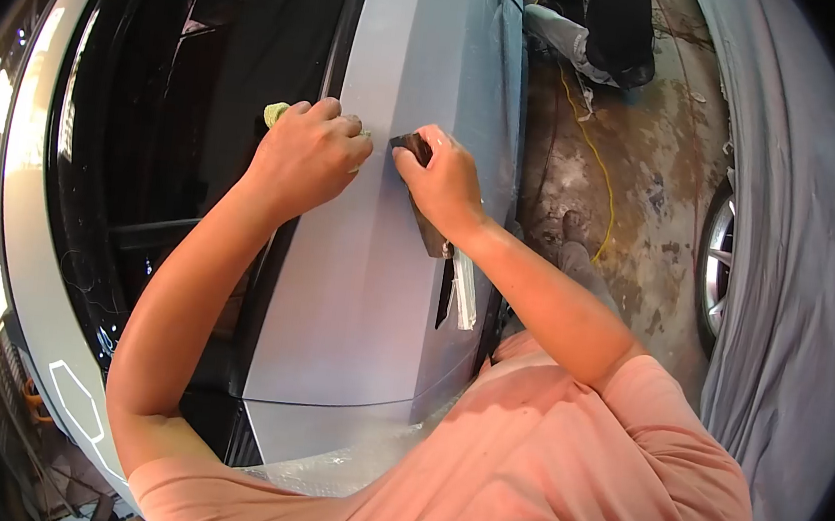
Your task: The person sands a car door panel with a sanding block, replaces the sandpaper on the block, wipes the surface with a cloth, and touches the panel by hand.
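My left hand [312,158] is closed round a pale yellow-green sponge or wadded cloth [276,114], most of it hidden by my fingers. It sits over the edge between the dark window [235,72] and the grey door panel [341,324] of a car. My right hand [444,178] grips a long dark sanding block [429,226], laid against the panel. The block's upper end shows between thumb and fingers, and its lower end emerges under my wrist. Just below it are a dark slot [446,293] in the panel and a strip of whitish masking material [464,295].
A crouching person in a dark top [618,29] is at the upper right. A yellow cord [601,178] runs across the stained floor [658,218]. Another car under a grey cover [771,244], one wheel [717,257] showing, stands at right. Clear plastic film [347,467] lies near my waist.
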A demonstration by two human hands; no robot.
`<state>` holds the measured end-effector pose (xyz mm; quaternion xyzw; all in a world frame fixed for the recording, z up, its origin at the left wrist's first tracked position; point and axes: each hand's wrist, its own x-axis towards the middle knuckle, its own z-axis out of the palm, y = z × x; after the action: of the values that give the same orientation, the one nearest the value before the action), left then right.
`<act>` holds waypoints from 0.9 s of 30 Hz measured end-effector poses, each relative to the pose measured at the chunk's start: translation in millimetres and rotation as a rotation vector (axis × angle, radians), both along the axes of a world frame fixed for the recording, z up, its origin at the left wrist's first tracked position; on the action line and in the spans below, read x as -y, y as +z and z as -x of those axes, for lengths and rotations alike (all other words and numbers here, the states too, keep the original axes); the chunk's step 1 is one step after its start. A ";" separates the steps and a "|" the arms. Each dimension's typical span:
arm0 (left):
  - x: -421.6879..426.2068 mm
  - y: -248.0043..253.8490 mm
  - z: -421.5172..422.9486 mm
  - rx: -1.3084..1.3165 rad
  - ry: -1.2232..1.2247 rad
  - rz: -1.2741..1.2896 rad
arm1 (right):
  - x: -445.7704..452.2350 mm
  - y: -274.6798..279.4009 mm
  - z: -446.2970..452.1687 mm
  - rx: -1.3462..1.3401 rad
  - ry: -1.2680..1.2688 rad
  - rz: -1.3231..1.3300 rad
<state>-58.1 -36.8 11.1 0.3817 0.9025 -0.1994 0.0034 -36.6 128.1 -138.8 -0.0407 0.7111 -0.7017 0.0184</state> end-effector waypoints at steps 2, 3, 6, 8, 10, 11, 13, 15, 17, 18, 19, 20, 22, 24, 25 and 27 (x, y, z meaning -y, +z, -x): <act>0.5 2.2 6.4 0.030 -0.003 -0.018 | 2.9 -2.0 0.2 -0.017 -0.028 -0.020; 0.4 1.7 9.2 0.005 -0.001 -0.047 | 4.6 -3.1 -1.0 -0.026 -0.036 -0.032; -0.9 -5.8 9.2 -0.042 0.049 -0.112 | 10.1 -9.1 7.6 -0.076 -0.072 -0.050; -0.4 -7.8 6.1 -0.051 0.128 -0.112 | 6.5 -8.8 8.2 -0.120 -0.063 -0.084; -0.9 -8.5 5.6 -0.062 0.143 -0.121 | -1.6 -4.8 10.2 -0.135 -0.019 -0.139; -1.6 -7.0 6.1 -0.069 0.142 -0.122 | -5.2 -5.4 13.9 -0.185 -0.004 -0.147; -3.3 -4.4 2.4 -0.091 0.158 -0.108 | -11.8 -9.1 20.4 -0.276 0.024 -0.164; -4.5 -0.7 -3.7 -0.093 0.153 -0.088 | -17.1 -12.7 23.6 -0.291 0.070 -0.138; -2.0 7.2 -21.0 -0.079 0.132 -0.061 | -19.5 -12.9 25.8 -0.282 0.089 -0.133; -3.0 14.0 -33.2 -0.064 0.125 -0.061 | -19.8 -10.1 22.7 -0.260 0.087 -0.136; -5.2 23.6 -46.9 -0.049 0.118 -0.060 | -19.0 -8.6 21.0 -0.238 0.084 -0.138; -6.2 32.0 -60.2 -0.033 0.107 -0.057 | -17.2 -8.8 20.0 -0.206 0.083 -0.133; -3.6 45.3 -85.0 -0.037 0.048 -0.032 | -14.0 -7.4 19.0 -0.141 0.073 -0.125; 6.3 53.6 -100.2 -0.037 -0.009 -0.006 | -14.7 -1.4 21.0 -0.024 0.105 -0.101; 15.2 55.5 -106.9 -0.033 -0.033 0.010 | -14.4 1.2 20.6 0.034 0.126 -0.090; 21.6 56.5 -108.6 -0.038 -0.067 0.024 | -10.5 0.9 17.9 0.017 0.089 -0.094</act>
<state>50.5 -58.4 67.6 0.4078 0.8867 -0.2172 -0.0160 -54.5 138.7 -137.9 -0.0655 0.7404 -0.6665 0.0577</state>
